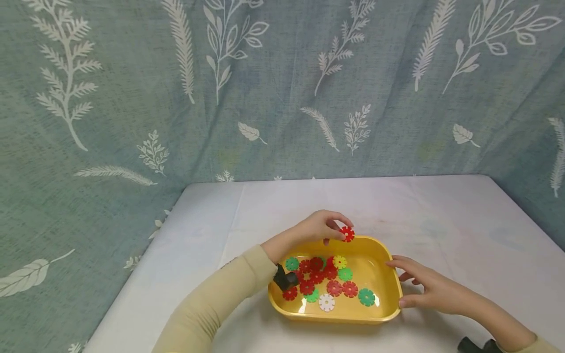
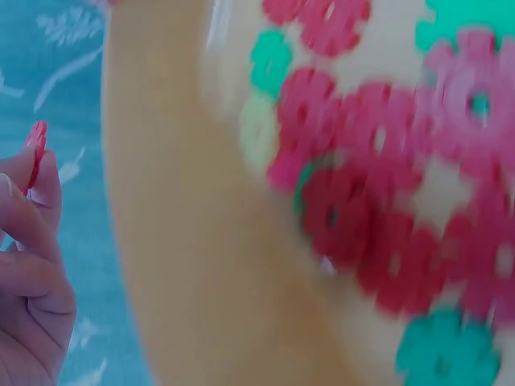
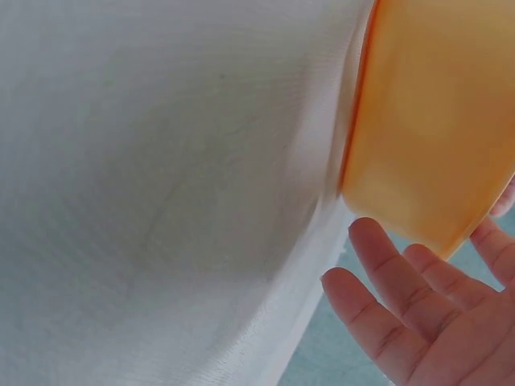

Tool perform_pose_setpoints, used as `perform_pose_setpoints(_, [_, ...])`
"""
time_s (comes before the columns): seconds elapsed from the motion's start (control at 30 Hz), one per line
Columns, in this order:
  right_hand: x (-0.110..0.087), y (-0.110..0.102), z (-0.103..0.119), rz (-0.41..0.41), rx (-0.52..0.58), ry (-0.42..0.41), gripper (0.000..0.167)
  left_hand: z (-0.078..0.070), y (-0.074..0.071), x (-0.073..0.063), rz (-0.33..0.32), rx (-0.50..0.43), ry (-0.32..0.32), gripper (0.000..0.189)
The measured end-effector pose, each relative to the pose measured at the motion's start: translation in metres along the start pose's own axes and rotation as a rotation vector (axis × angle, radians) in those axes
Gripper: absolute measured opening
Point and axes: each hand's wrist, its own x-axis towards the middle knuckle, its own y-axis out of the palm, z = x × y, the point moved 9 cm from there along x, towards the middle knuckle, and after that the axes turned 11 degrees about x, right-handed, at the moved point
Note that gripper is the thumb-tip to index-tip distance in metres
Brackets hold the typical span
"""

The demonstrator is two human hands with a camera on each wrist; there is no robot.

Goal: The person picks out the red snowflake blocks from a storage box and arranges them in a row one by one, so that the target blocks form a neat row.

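Observation:
Over the far rim of a yellow plastic tub (image 1: 379,252), my left hand (image 1: 319,226) pinches a red notched plastic disc (image 1: 348,234) between thumb and fingertips. The left wrist view has that same disc (image 2: 37,149) edge-on in the fingers. Inside the tub lie several more flower-shaped discs: mostly red ones (image 1: 334,288), some green (image 1: 366,297), a yellow one (image 1: 339,262) and a white one (image 1: 326,302). At the tub's right side rests my right hand (image 1: 430,287), fingers loosely extended with fingertips and thumb at the rim. Its spread fingers (image 3: 402,293) show beside the tub's outer wall (image 3: 426,129).
The tub stands on a table with a white cloth (image 1: 463,225). Behind the table and along its sides hangs a blue-green curtain (image 1: 282,122) with white leaf prints. A black wrist strap (image 1: 286,278) on the left arm overlaps the tub's left part.

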Motion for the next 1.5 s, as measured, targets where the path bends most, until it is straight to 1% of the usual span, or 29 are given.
perform_pose_setpoints(0.17, [-0.002,-0.001,0.003,-0.024,-0.021,-0.049,0.069,0.012,-0.037,-0.006,-0.070,0.015,-0.054,0.028])
perform_pose_setpoints(0.23, [-0.004,-0.002,0.005,-0.044,-0.025,-0.066,0.070,0.016,-0.051,-0.010,-0.095,0.041,-0.071,0.029])
perform_pose_setpoints(0.33, [-0.007,-0.002,0.006,-0.070,-0.034,-0.071,0.072,0.024,-0.068,-0.018,-0.132,0.086,-0.090,0.029])
perform_pose_setpoints(0.4, [-0.008,-0.002,0.007,-0.074,-0.040,-0.075,0.073,0.032,-0.078,-0.024,-0.150,0.110,-0.101,0.029])
perform_pose_setpoints(0.5, [-0.007,0.000,0.007,-0.067,-0.035,-0.061,0.072,0.046,-0.089,-0.035,-0.165,0.118,-0.134,0.029])
perform_pose_setpoints(0.6, [-0.005,0.001,0.007,-0.058,-0.022,-0.044,0.072,0.064,-0.100,-0.046,-0.188,0.102,-0.196,0.031])
perform_pose_setpoints(0.73, [-0.005,0.001,0.006,-0.045,-0.009,-0.041,0.072,0.085,-0.115,-0.059,-0.246,0.064,-0.284,0.036])
perform_pose_setpoints(0.8, [-0.005,0.002,0.006,-0.040,-0.008,-0.048,0.072,0.094,-0.121,-0.064,-0.274,0.050,-0.314,0.037])
perform_pose_setpoints(0.97, [-0.006,0.002,0.007,-0.023,0.004,-0.086,0.071,0.112,-0.135,-0.074,-0.327,0.018,-0.347,0.039])
perform_pose_setpoints(1.13, [-0.005,0.003,0.006,-0.009,0.010,-0.094,0.071,0.137,-0.145,-0.083,-0.365,-0.012,-0.400,0.041])
perform_pose_setpoints(1.3, [-0.005,0.003,0.006,-0.005,0.012,-0.084,0.072,0.165,-0.149,-0.090,-0.388,-0.049,-0.455,0.042])
perform_pose_setpoints(1.4, [-0.005,0.003,0.007,-0.008,0.007,-0.085,0.073,0.182,-0.149,-0.092,-0.393,-0.076,-0.488,0.044])
perform_pose_setpoints(1.5, [-0.005,0.003,0.007,-0.012,-0.001,-0.082,0.074,0.196,-0.147,-0.095,-0.402,-0.101,-0.522,0.045])
